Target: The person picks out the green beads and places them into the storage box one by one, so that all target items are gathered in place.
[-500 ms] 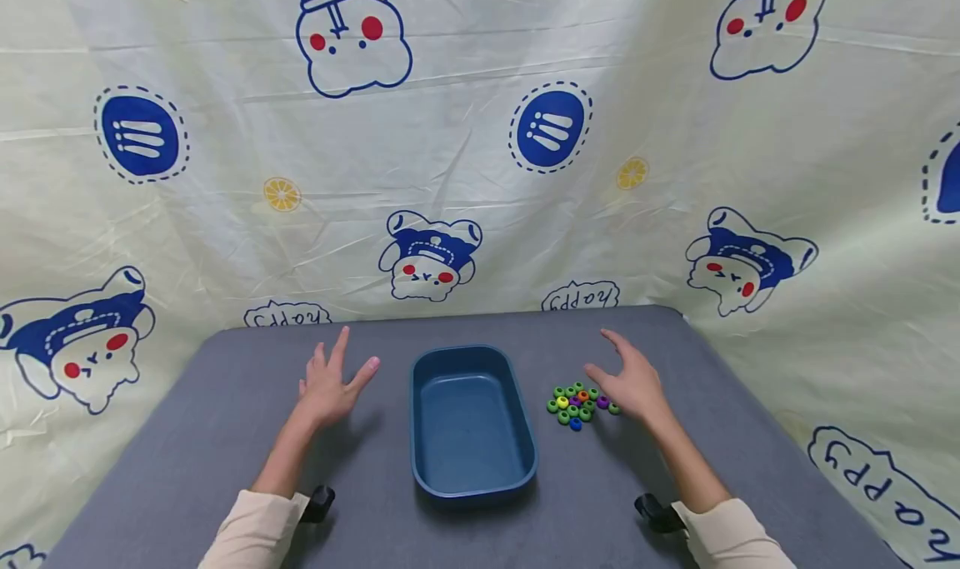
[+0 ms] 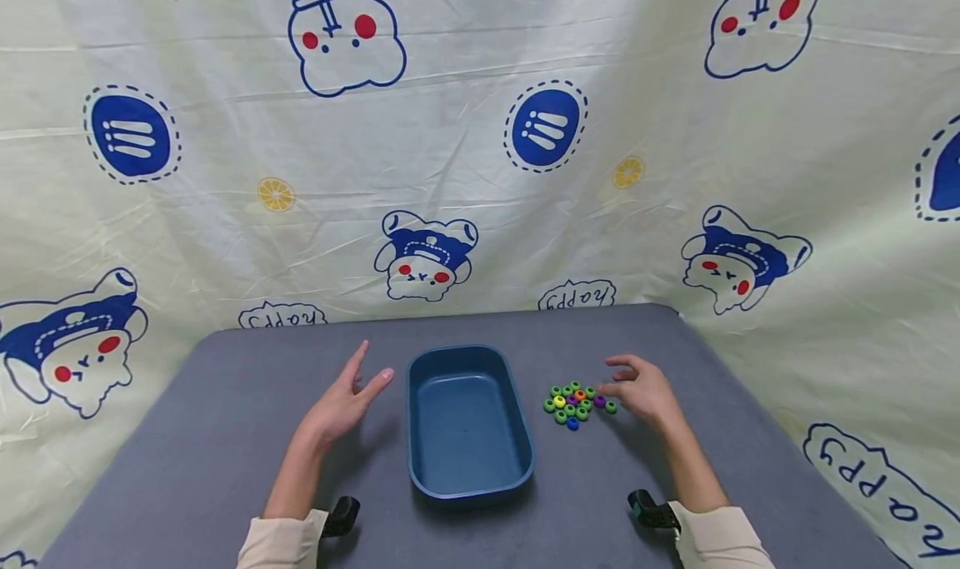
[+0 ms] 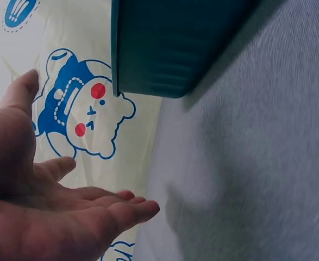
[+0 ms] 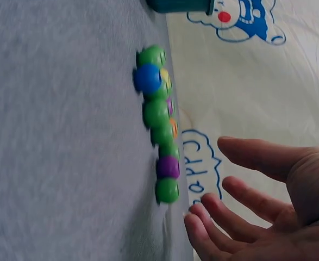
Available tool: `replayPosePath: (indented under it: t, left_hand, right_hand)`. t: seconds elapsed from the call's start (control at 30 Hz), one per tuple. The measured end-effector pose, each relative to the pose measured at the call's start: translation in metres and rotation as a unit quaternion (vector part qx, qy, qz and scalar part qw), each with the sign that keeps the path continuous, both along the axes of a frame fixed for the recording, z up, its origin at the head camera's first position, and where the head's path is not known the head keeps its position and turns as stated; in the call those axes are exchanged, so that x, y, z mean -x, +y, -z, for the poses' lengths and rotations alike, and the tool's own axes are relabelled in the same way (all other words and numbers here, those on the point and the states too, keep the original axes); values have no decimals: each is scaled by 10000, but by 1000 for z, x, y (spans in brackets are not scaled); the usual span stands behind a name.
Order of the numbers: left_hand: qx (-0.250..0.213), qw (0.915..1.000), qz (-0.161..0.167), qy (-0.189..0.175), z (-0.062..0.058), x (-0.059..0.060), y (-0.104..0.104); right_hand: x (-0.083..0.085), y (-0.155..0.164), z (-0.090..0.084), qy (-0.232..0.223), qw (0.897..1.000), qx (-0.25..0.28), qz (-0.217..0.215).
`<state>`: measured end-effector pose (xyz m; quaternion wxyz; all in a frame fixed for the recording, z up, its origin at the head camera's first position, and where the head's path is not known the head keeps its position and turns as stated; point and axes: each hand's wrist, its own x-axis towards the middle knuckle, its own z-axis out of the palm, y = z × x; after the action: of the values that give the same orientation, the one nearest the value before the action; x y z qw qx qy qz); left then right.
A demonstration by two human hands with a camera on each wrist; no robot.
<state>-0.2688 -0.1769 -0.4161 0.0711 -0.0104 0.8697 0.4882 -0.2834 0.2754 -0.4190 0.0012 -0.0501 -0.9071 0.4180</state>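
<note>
A cluster of small round beads, mostly green with some purple, yellow, orange and blue, lies right of a blue rectangular tray. My right hand hovers over the right side of the beads, fingers loosely bent and holding nothing. In the right wrist view the purple bead and its green neighbours sit apart from the fingertips. Left of the tray, my left hand is raised with thumb and fingers spread. The left wrist view shows that palm bare, near the tray's outer wall.
Everything rests on a grey cloth-covered table. A pale printed curtain hangs behind the table and along its right side. Each wrist wears a black band.
My left hand has moved right toward the tray, and its fingers have drawn together somewhat. The right hand has lowered toward the beads, its fingers more bent. The head view shifted slightly.
</note>
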Motion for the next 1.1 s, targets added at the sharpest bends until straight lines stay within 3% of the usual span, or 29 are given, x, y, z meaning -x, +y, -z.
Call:
replayPosePath:
  t: [0.27, 0.53, 0.73, 1.1]
  left_hand:
    - [-640, 9977, 128, -174, 5, 0, 12]
    - [-1445, 9884, 308, -338, 6, 1, 18]
    - [-1711, 9836, 454, -347, 11, 4, 21]
    - [-2187, 9721, 771, -351, 8, 1, 19]
  right_hand:
    - [1, 15, 6, -314, 9990, 167, -259]
    - [3, 22, 9, -289, 9985, 125, -447]
    - [4, 28, 15, -411, 9980, 157, -455]
    - [9, 25, 12, -466, 9973, 81, -566]
